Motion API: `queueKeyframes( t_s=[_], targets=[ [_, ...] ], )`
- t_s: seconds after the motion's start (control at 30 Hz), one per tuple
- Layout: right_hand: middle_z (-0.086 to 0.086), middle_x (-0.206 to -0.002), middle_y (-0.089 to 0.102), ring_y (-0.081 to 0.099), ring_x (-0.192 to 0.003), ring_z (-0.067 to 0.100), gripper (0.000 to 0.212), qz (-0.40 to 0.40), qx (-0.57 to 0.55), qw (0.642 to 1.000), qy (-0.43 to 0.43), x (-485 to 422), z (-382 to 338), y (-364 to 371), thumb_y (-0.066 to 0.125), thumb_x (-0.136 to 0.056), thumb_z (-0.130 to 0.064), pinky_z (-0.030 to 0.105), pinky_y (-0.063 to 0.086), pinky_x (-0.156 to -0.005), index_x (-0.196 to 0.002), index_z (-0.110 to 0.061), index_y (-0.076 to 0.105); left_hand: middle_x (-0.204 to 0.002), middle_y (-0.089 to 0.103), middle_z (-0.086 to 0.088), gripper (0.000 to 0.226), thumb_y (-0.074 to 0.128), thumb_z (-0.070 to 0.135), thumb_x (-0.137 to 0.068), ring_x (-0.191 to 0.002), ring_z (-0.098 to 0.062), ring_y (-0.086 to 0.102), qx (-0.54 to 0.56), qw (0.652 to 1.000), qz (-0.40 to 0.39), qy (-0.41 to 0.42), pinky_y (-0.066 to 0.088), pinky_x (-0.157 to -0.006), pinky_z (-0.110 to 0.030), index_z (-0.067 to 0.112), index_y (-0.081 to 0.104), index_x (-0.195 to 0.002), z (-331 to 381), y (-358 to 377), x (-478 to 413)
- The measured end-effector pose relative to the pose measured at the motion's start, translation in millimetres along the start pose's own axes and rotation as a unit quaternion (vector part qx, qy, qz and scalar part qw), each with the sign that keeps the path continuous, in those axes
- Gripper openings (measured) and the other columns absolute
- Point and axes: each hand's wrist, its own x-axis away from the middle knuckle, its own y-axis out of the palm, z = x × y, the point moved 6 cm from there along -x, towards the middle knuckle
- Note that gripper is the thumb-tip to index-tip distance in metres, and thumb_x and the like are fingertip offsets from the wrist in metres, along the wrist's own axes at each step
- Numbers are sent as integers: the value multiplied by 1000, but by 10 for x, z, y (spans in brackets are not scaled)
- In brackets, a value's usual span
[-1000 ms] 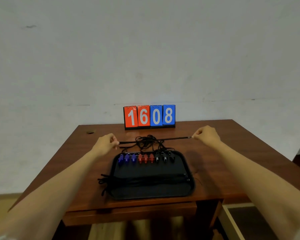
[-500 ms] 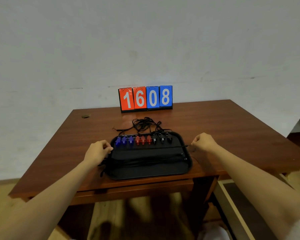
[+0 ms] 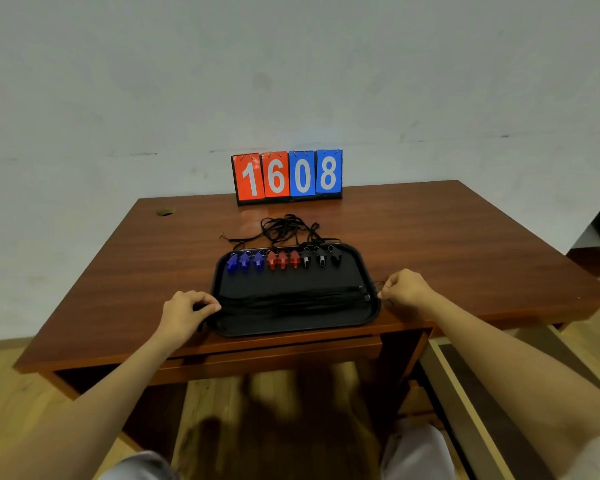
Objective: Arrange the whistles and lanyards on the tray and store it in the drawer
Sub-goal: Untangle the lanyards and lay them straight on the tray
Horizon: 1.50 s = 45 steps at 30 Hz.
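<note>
Both hands have dropped from behind the tray, where a second ago they held a black lanyard [image 3: 326, 293] stretched taut in the air, to the tray's two short sides, and the cord now lies across the tray's front half. The left hand [image 3: 187, 310] rests at the left rim with its fingers [image 3: 211, 304] curled narrowly onto the lanyard's end; the right hand [image 3: 404, 287] sits just beside the right rim, its fingers [image 3: 383, 293] pinched tightly on the other end, close to the small clips. The cord lies among the other straightened lanyards [image 3: 291, 306], which run side by side from left to right, and it is hard to tell apart from them. The black tray [image 3: 357, 317] sits on the near middle of the brown desk [image 3: 447, 244], its front edge close to the desk's edge. Along its far side stand nine whistles in a row: three blue whistles [image 3: 245, 261] on the left, three red whistles [image 3: 283, 259] in the middle, three black whistles [image 3: 321, 258] on the right. Just behind the tray lies a loose tangle of cords [image 3: 284, 228]. Farther back stands a flip scoreboard [image 3: 288, 176] reading 1608. A closed drawer [image 3: 274, 355] shows beneath the desktop.
</note>
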Motion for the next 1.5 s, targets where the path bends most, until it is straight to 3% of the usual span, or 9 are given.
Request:
queueKeyframes(
  t_s=[0.33,0.53,0.77,0.87,1.03,1.3,1.5],
  targets=[
    [0,-66,58,52,-62,12,22,0,-2,1000,-1,-1,-1,59,72,-83,-20,23,40,-53,-68,-7,62,-101,64,6,7,64,38,-85,-106,-21,49,-159,987,0,22,33,-88,-39,39,64,-78,82,47,-13],
    [4,-79,62,56,-74,18,17,1,4,1000,-8,-1,5,86,71,-83,-19,31,44,-69,-74,-11,61,-107,58,4,20,66,44,-82,-112,-23,46,-184,983,3,27,32,-90,-38,32,67,-98,30,48,-13],
    [6,-100,63,58,-102,27,12,15,42,993,-106,19,-126,171,73,-81,-22,34,47,-79,-85,-21,62,-111,58,-1,19,68,42,-81,-117,-25,45,-140,990,10,-3,32,-95,-42,30,66,-95,10,2,12],
    [8,-110,59,44,-118,30,13,36,99,987,-119,21,-166,195,73,-80,-27,42,43,-93,-83,-27,61,-110,59,0,15,70,39,-80,-118,-25,46,-120,993,8,-5,32,-97,-43,31,65,-92,-11,-9,31],
    [2,-97,45,38,-116,30,12,31,160,978,-130,57,-220,240,72,-82,-27,41,41,-92,-85,-24,60,-109,60,2,11,70,37,-81,-115,-23,48,-106,994,14,1,32,-95,-42,32,65,-89,-32,-22,39],
    [5,-104,51,39,-118,29,8,43,155,979,-122,61,-174,263,70,-85,-22,40,42,-91,-90,-19,65,-106,61,0,5,68,28,-84,-112,-26,49,-111,993,34,3,35,-90,-41,31,65,-86,-21,-5,-13],
    [-1,-98,45,40,-116,28,14,46,175,974,-138,92,-220,272,71,-83,-28,38,40,-89,-91,-24,61,-110,58,2,12,65,27,-86,-113,-23,44,-172,982,72,38,28,-92,-38,26,68,-98,103,49,20]
  ],
)
